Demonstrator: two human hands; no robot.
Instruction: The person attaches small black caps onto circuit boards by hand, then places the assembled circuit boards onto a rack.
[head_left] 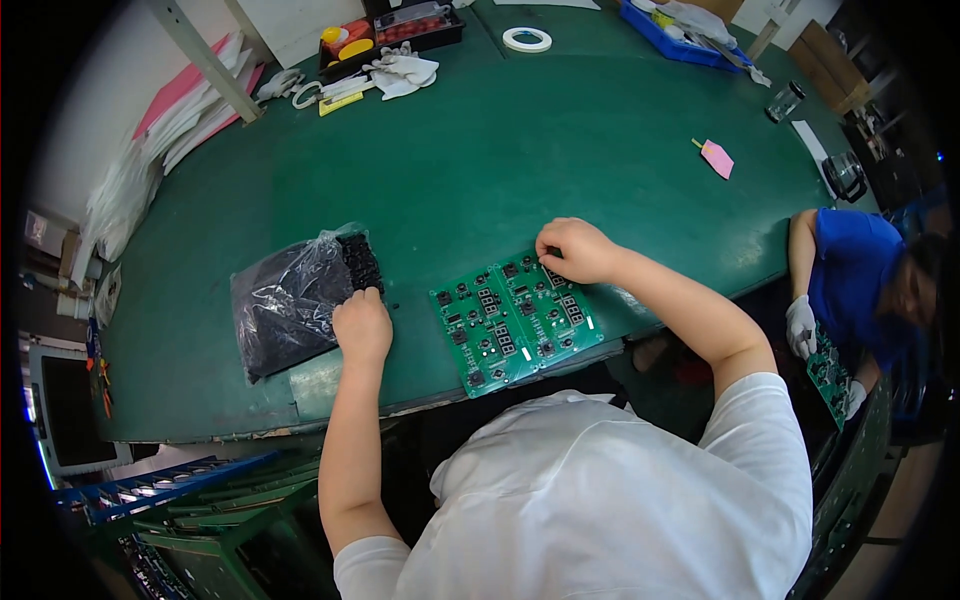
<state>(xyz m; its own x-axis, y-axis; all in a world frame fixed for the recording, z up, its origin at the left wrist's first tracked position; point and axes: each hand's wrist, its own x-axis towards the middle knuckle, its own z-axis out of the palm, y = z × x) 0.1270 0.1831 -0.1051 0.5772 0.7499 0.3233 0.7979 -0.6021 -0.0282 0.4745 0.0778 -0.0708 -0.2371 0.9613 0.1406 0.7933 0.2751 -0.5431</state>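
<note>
A green circuit board (513,372) with digit displays and black buttons lies near the table's front edge. My right hand (578,250) is over its far right corner, fingers pinched around a small black part partly hidden by them. To the left rests a clear plastic bag (285,305) full of small black parts. At its open right end the loose black parts (360,262) show, and a few lie on the table. My left hand (363,328) is at this opening, its fingers closed together among the parts; what they hold is hidden.
Green table (450,150). At its far side are a black tray (425,28), white gloves (402,72), a tape roll (527,40) and a blue bin (680,35). A pink tag (716,158) lies right. A gloved co-worker (855,270) holds another circuit board (828,375).
</note>
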